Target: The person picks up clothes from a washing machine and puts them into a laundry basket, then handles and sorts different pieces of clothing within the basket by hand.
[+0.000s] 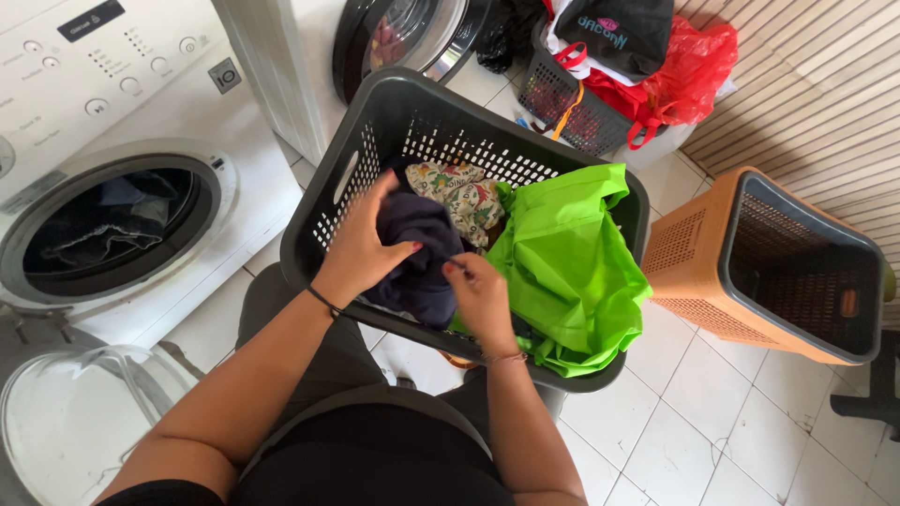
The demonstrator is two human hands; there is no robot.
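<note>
Head view, steeply downward, close.

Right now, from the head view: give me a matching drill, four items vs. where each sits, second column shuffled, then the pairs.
Things:
1. dark navy cloth garment
2. bright green fabric bag
3. orange plastic hamper with a grey rim
4. white front-loading washing machine with its door open

Places:
A. on the tiled floor, at the right of the picture
B. at the left of the picture, with dark clothes in its drum
C. gripped by the left hand and the right hand
D. draped over the right side of the dark grey plastic laundry basket

Pairs: 1-C, 2-D, 3-A, 4-B
</note>
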